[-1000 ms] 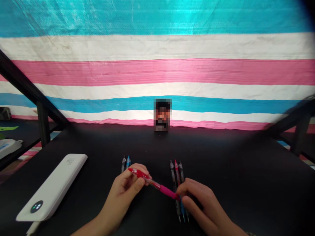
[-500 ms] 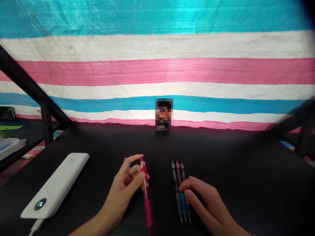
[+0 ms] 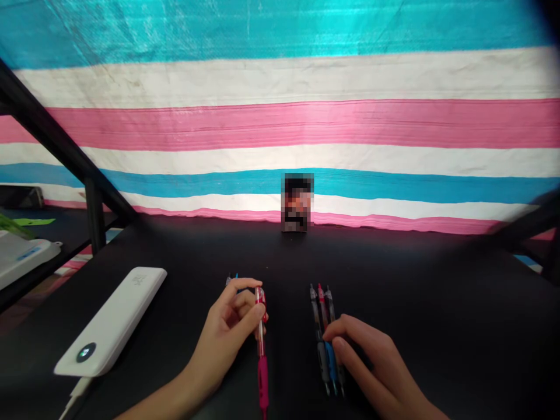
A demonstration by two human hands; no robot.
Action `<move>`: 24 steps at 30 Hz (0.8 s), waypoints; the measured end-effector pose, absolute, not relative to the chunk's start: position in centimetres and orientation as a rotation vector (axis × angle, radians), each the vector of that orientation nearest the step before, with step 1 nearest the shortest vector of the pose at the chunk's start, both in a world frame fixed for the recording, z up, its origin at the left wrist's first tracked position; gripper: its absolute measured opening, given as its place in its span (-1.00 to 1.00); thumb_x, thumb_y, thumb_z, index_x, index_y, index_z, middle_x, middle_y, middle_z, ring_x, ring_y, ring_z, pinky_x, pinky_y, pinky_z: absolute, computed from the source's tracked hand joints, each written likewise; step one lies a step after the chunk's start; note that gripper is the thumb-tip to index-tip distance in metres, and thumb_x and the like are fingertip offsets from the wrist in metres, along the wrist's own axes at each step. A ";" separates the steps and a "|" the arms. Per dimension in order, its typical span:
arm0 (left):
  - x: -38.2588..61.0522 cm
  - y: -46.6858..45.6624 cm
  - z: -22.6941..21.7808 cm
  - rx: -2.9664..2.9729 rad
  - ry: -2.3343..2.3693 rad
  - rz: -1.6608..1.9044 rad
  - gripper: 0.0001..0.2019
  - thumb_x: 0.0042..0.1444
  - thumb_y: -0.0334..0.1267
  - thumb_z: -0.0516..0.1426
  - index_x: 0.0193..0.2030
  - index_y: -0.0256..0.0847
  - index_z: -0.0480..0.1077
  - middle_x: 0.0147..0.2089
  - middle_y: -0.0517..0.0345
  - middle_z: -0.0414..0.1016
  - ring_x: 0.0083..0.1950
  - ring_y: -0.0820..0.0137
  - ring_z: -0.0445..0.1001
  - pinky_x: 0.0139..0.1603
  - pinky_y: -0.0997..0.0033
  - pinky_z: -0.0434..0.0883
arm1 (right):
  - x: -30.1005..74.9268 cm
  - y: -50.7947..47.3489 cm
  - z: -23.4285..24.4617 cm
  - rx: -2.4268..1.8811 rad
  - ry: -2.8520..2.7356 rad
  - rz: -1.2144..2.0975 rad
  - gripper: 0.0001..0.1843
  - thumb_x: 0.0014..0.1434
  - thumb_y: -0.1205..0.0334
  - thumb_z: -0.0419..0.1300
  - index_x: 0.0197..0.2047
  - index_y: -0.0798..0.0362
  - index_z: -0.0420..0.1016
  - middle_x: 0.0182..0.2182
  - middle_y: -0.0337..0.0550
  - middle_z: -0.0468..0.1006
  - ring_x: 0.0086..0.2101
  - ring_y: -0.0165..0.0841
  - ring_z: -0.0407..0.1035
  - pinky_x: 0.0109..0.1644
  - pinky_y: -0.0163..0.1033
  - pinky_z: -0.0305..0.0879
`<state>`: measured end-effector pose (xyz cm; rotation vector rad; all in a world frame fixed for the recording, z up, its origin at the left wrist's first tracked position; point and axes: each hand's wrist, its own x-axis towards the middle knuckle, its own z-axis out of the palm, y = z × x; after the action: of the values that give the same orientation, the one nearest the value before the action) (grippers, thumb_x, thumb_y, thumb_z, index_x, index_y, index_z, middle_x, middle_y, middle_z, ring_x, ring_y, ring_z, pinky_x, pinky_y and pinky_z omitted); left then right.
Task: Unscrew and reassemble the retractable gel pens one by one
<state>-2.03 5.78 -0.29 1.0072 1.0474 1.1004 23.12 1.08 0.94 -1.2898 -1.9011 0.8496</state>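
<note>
My left hand pinches a red pen with a pink grip near its top end; the pen runs straight toward me over the black table. Behind that hand the tips of two more pens peek out, one of them blue. My right hand rests with curled fingers on a row of three pens, black, red and black, lying side by side to the right of the red pen.
A white power bank with a lit indicator and a cable lies at the left. A small blurred dark object stands at the table's far edge against a striped blue, white and pink tarp. A black frame bar slants at left.
The red pen swung from a slant between both hands to pointing straight toward me, held by the left hand alone. The right hand let go of it and settled on the three pens.
</note>
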 end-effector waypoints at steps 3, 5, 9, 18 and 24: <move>-2.2 5.8 -0.1 1.008 1.076 1.085 -0.62 0.17 -0.09 0.32 0.08 -0.05 0.38 -0.37 0.29 0.40 -0.41 0.44 0.42 -0.38 0.47 0.48 | 23.1 1.2 0.9 -1.294 -1.910 0.844 -0.73 0.46 0.16 -0.01 -0.22 -0.01 0.46 -0.42 -0.22 0.49 -0.43 -0.34 0.42 -0.34 -0.30 0.34; -2.3 5.9 0.1 1.002 1.084 1.065 -0.62 0.17 -0.09 0.31 0.07 -0.06 0.37 -0.37 0.29 0.41 -0.43 0.45 0.42 -0.41 0.47 0.48 | 23.1 1.3 0.9 -1.286 -1.911 0.836 -0.73 0.46 0.16 -0.01 -0.22 -0.01 0.46 -0.42 -0.22 0.49 -0.45 -0.35 0.41 -0.35 -0.30 0.34; -2.3 6.0 0.2 1.025 1.065 1.038 -0.67 0.14 -0.09 0.33 -0.01 -0.09 0.42 -0.40 0.28 0.40 -0.42 0.44 0.41 -0.43 0.45 0.51 | 23.0 1.4 0.9 -1.270 -1.912 0.815 -0.75 0.45 0.17 0.02 -0.23 -0.01 0.46 -0.42 -0.22 0.52 -0.44 -0.34 0.44 -0.33 -0.30 0.37; -2.5 6.4 0.2 1.067 1.005 1.027 -0.62 0.16 -0.13 0.32 0.05 -0.09 0.34 -0.41 0.29 0.47 -0.45 0.44 0.45 -0.41 0.42 0.52 | 23.2 1.2 0.7 -1.273 -1.933 0.834 -0.78 0.44 0.23 0.01 -0.21 -0.02 0.44 -0.39 -0.22 0.52 -0.41 -0.35 0.46 -0.30 -0.32 0.39; -3.6 7.5 1.4 1.166 1.031 1.040 -0.72 0.19 -0.18 0.29 -0.03 -0.13 0.34 -0.41 0.31 0.43 -0.46 0.45 0.43 -0.40 0.41 0.51 | 23.2 1.3 0.8 -1.259 -1.934 0.819 -0.81 0.43 0.24 0.03 -0.21 -0.03 0.45 -0.40 -0.24 0.52 -0.43 -0.36 0.46 -0.33 -0.33 0.39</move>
<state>-3.59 7.49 1.36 1.1663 1.0313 1.0403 23.20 1.31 0.75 -1.2595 -1.9336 0.8187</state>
